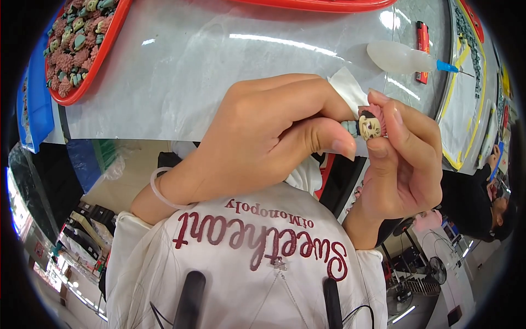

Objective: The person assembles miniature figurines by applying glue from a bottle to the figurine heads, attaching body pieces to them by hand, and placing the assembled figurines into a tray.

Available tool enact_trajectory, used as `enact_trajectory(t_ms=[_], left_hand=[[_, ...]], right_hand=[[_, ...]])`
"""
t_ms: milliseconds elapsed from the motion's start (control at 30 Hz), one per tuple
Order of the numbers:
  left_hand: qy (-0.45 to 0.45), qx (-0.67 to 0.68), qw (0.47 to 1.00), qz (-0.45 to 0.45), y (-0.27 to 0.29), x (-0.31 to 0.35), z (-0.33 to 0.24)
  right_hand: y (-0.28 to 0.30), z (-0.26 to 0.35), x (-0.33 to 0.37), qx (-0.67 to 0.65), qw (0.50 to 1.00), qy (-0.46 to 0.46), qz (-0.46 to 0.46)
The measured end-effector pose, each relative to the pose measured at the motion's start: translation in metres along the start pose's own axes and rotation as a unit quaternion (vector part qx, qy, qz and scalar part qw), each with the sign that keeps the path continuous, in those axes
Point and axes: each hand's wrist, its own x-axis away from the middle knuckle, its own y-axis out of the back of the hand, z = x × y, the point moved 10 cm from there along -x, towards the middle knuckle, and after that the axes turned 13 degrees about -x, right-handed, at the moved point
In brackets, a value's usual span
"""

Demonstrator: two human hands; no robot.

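Note:
Both my hands meet right of centre, in front of my chest, around a tiny doll figurine (371,125) with a pink top, a pale face and a grey-blue body. My left hand (279,129) pinches the grey-blue body between thumb and bent fingers. With thumb and fingertips, my right hand (402,153) grips the pink-topped head from the other side. A piece of white cloth or tissue (349,90) sticks up behind my left fingers. Whether anything else is inside the curled fingers is hidden.
A red tray (112,38) heaped with pink and grey-blue small parts stands far left, beside a blue bin (41,118). Another red tray (323,4) edges the top. A needle-tipped squeeze bottle (400,57) lies by a red lighter (422,41). Someone in dark clothing (471,200) works at right.

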Motion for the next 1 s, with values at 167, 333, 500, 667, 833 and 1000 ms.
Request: enact_trajectory(t_ms=[167,333,500,667,833,1000], left_hand=[[-0.002,-0.018,1.000,-0.003,0.000,0.000,0.000],[0.013,0.005,1.000,0.008,-0.001,0.001,0.002],[0.081,0.063,0.993,0.060,-0.004,0.001,0.011],[0.088,0.098,0.988,0.081,-0.004,-0.002,0.010],[0.178,0.183,0.946,0.198,-0.007,0.007,0.010],[0.042,-0.085,0.994,-0.058,0.124,-0.005,-0.010]], right_hand=[[0.000,-0.001,0.000,0.008,1.000,-0.004,-0.001],[0.000,-0.004,0.000,-0.025,1.000,-0.015,0.001],[-0.002,-0.003,-0.002,-0.028,1.000,-0.006,0.000],[0.000,0.007,-0.007,0.015,0.999,0.029,-0.012],[-0.027,0.028,-0.008,0.067,0.991,0.104,0.052],[-0.007,0.030,-0.012,0.095,0.990,0.099,0.014]])
